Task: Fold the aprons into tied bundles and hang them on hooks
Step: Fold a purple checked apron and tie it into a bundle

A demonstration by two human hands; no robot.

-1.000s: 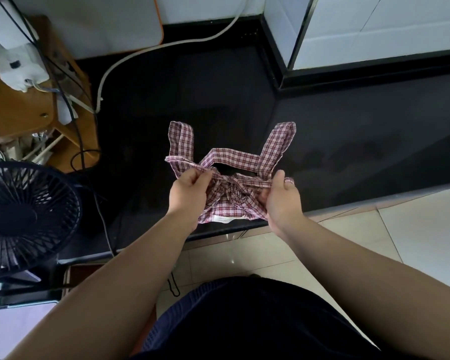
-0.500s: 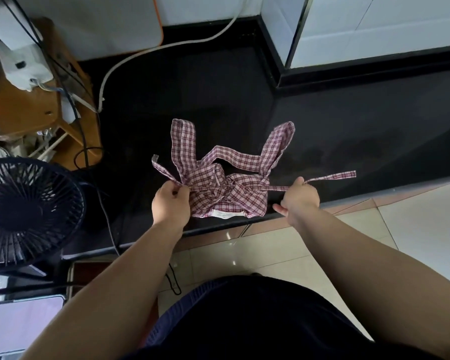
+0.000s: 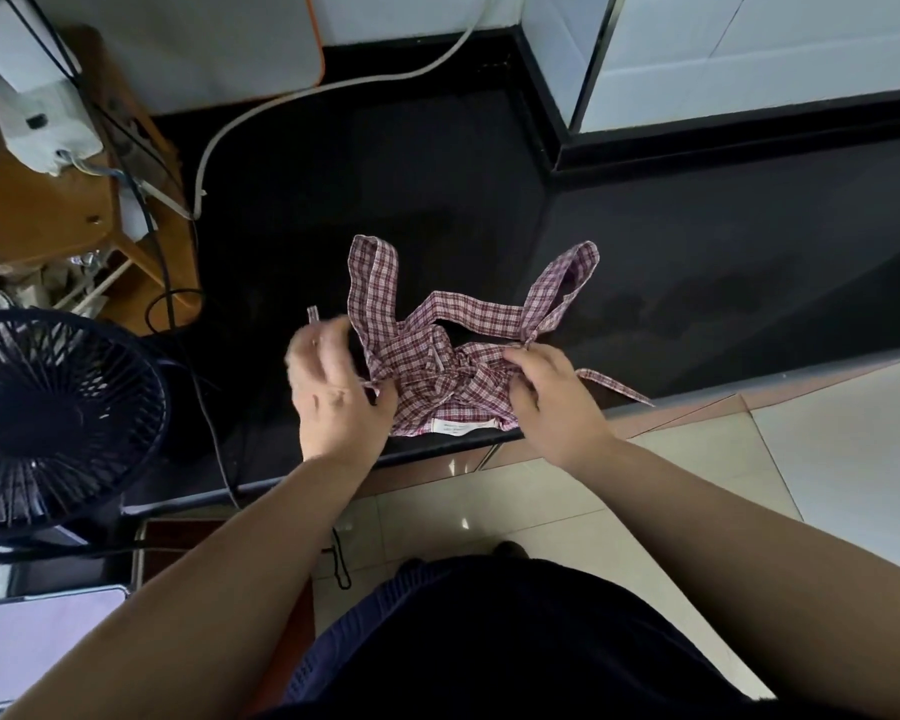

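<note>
A red-and-white checked apron (image 3: 445, 379) lies bundled on the black counter (image 3: 365, 189) near its front edge, its neck loop spread out toward the back. My left hand (image 3: 336, 392) is at the bundle's left side, blurred by motion, with a thin tie strap running through its fingers and the strap's end sticking up above them. My right hand (image 3: 546, 392) pinches the fabric at the bundle's right side. The other tie strap (image 3: 617, 387) trails right along the counter edge. A white label shows on the bundle's near side.
A dark fan (image 3: 48, 423) stands at the left. Behind it is a wooden stand (image 3: 74, 220) with a white device and cables. A white hose (image 3: 302, 96) curves across the counter's back. White tiled wall (image 3: 749, 54) rises at the back right. Beige floor tiles (image 3: 827, 459) lie below.
Both hands have come back in to the bundle after pulling the tie straps outward. The right hand let the right strap drop on the counter; the left hand is moving.
</note>
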